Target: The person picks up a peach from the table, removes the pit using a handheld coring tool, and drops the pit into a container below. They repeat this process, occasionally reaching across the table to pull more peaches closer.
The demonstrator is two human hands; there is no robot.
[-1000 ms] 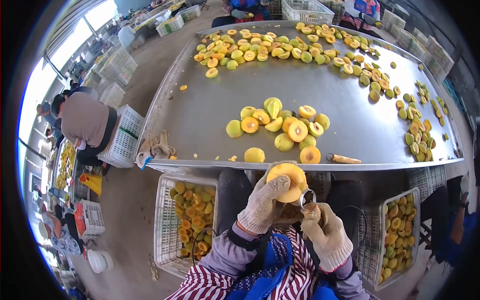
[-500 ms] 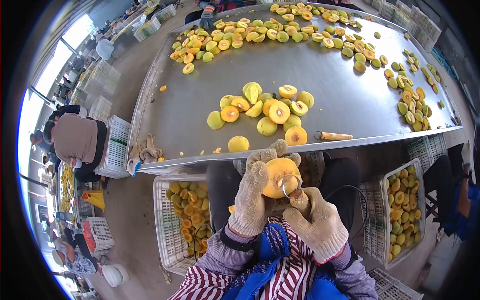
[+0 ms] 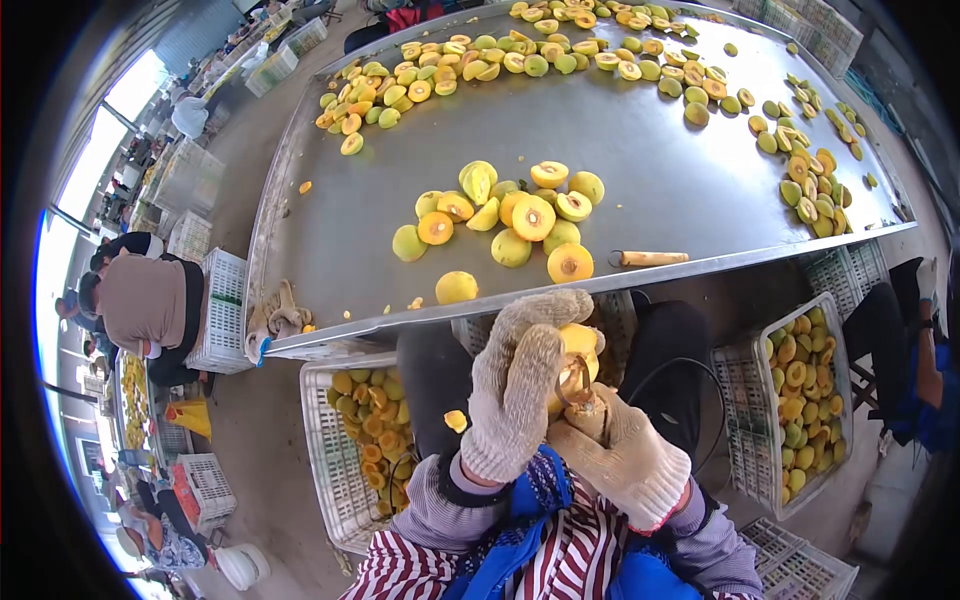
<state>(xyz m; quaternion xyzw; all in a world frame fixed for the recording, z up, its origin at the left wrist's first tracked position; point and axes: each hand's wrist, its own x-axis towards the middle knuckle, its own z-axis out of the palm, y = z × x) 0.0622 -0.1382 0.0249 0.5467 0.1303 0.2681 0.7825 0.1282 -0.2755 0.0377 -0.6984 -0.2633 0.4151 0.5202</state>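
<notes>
Fruit point(image 3: 579, 341), yellow and rounded, grip of left hand point(image 3: 517, 378) clamped on it, right hand point(image 3: 632, 456) on ring-bladed tool point(image 3: 588, 412).

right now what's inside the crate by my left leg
The crate by your left leg holds yellow-green and orange fruit, some cut open. What lies under the top layer is covered.

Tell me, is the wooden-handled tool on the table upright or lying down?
Lying down: its wooden handle rests lengthwise on the metal table.
</notes>
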